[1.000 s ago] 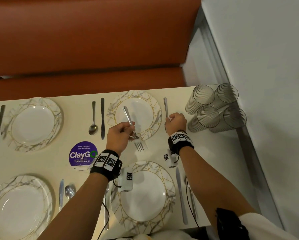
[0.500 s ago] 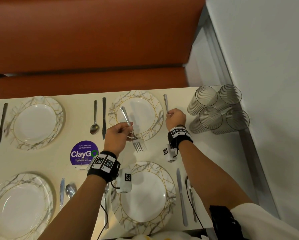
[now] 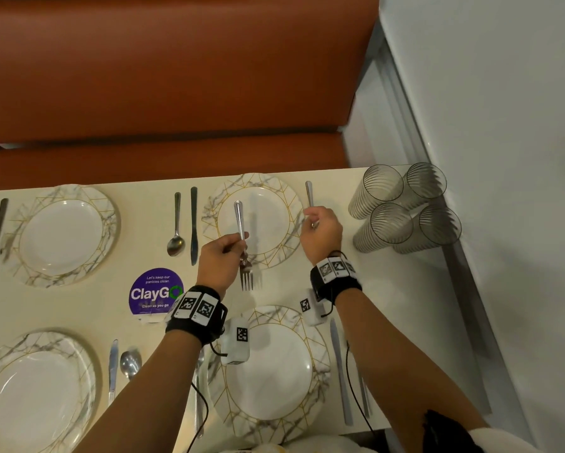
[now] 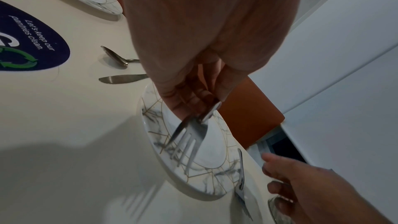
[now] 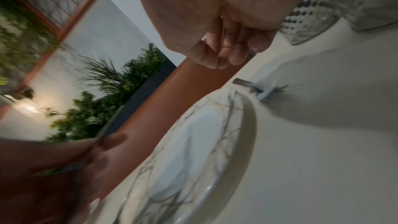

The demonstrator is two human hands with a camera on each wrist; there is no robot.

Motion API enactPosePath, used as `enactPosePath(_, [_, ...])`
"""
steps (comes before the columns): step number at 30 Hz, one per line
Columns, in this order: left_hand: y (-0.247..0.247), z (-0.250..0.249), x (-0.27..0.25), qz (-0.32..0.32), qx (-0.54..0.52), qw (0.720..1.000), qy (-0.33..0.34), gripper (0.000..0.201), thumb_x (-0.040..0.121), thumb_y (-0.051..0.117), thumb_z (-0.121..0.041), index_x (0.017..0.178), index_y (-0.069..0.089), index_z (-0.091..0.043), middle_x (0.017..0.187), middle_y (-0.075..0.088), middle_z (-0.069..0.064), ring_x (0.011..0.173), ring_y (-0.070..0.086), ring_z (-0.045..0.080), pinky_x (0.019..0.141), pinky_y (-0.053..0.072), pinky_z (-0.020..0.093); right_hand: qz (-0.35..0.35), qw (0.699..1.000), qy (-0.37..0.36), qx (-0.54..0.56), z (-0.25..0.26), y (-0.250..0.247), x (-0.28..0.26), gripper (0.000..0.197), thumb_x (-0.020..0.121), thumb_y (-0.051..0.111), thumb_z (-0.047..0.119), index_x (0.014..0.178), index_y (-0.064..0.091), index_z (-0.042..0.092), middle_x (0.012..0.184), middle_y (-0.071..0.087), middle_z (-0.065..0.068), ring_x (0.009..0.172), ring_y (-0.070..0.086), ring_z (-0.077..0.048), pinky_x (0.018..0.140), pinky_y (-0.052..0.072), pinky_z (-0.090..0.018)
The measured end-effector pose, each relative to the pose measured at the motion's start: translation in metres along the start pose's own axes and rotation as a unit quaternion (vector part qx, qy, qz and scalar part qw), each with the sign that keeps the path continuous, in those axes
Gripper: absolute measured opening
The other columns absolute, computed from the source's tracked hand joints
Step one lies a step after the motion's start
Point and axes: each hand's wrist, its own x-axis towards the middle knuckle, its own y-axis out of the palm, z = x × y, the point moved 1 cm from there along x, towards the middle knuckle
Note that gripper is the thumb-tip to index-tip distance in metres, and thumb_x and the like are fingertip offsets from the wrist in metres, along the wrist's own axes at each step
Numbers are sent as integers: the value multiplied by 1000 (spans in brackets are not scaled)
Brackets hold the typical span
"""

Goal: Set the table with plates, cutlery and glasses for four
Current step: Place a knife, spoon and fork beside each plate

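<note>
My left hand point(image 3: 220, 259) pinches a steel fork point(image 3: 242, 230) by its neck and holds it in the air over the far right plate point(image 3: 292, 204). Its tines point back at me. In the left wrist view the fork point(image 4: 189, 135) hangs above the marbled plate point(image 4: 193, 185). A second fork point(image 3: 309, 194) lies on the table just right of that plate. My right hand point(image 3: 322, 232) hovers over its lower half with loosely curled fingers. In the right wrist view that fork point(image 5: 254, 86) lies flat below my right hand point(image 5: 215, 23), apart from the fingers.
Several ribbed glasses point(image 3: 382, 188) lie in a cluster at the far right corner by the wall. A spoon point(image 3: 176, 237) and knife point(image 3: 194, 223) lie left of the far plate. Three more plates point(image 3: 67, 235) have cutlery beside them. A purple sticker point(image 3: 155, 292) and an orange bench point(image 3: 163, 76) are also there.
My left hand has turned its fork straighter, so it runs more in line with the laid cutlery. My right hand has stayed over the fork beside the plate.
</note>
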Motion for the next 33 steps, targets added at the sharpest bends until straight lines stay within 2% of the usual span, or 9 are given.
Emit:
enactPosePath(4, [-4, -1, -4, 8, -17, 1000, 0, 22, 96, 67, -2, 106, 75, -19, 88, 74, 10, 79, 67, 20, 83, 61, 39, 90, 994, -32, 54, 35, 8, -37, 21, 89, 60, 6, 105, 70, 16, 86, 65, 3, 70, 60, -12, 68, 54, -24])
enactPosePath(8, [-21, 4, -9, 1, -27, 1000, 8, 16, 93, 73, -4, 103, 74, -16, 85, 76, 8, 77, 69, 18, 80, 61, 38, 204, 976, -19, 71, 60, 26, -72, 18, 90, 65, 11, 107, 70, 16, 82, 64, 8, 66, 58, -1, 66, 49, -14])
enactPosePath(13, [-63, 13, -13, -5, -26, 1000, 15, 18, 93, 73, -5, 111, 73, -7, 90, 77, 14, 81, 72, 25, 78, 62, 37, 256, 963, 25, 84, 88, 55, -102, 16, 86, 72, 18, 102, 70, 16, 84, 74, -1, 72, 68, -11, 72, 56, -25])
enactPosePath(19, [-142, 26, -7, -18, -30, 999, 11, 11, 93, 75, -8, 103, 76, -13, 92, 78, 13, 82, 74, 28, 83, 63, 41, 275, 957, 29, 87, 139, 104, -132, 23, 82, 81, 23, 100, 72, 13, 85, 73, -1, 78, 69, -12, 72, 56, -23])
enactPosePath(22, [-190, 33, 1, -38, -14, 999, 26, 8, 97, 71, -20, 100, 78, -18, 90, 79, 5, 82, 75, 24, 83, 63, 41, 303, 949, 38, 77, 168, 141, -141, 15, 82, 79, 19, 96, 73, 16, 91, 74, -1, 85, 69, -16, 80, 58, -30])
enactPosePath(25, [-237, 38, 9, -35, 9, 999, 23, 15, 101, 63, -19, 107, 76, -15, 90, 78, 5, 74, 71, 16, 72, 59, 30, 328, 942, 41, 64, 196, 181, -147, 11, 85, 76, 16, 94, 71, 18, 89, 72, 1, 84, 66, -11, 85, 57, -31])
enactPosePath(28, [-278, 46, 14, -31, 56, 998, 24, 18, 103, 59, -16, 110, 75, -12, 92, 77, 6, 73, 68, 12, 60, 49, 13, 323, 941, 76, 68, 217, 214, -146, 10, 88, 73, 16, 98, 70, 14, 87, 70, 2, 79, 65, -8, 77, 56, -24])
enactPosePath(31, [-311, 60, 19, -17, 107, 994, 14, 19, 102, 57, -15, 105, 75, -15, 91, 78, 1, 76, 70, 12, 56, 48, 10, 307, 946, 103, 33, 225, 246, -137, 7, 89, 72, 19, 95, 70, 18, 88, 73, 1, 74, 69, -10, 70, 56, -26])
enactPosePath(33, [-326, 71, 21, -7, 130, 991, 2, 17, 101, 59, -15, 103, 75, -18, 90, 77, -1, 77, 70, 13, 56, 46, 10, 297, 948, 114, -1, 227, 267, -129, 7, 88, 73, 20, 94, 71, 20, 91, 75, 1, 82, 71, -13, 78, 59, -32])
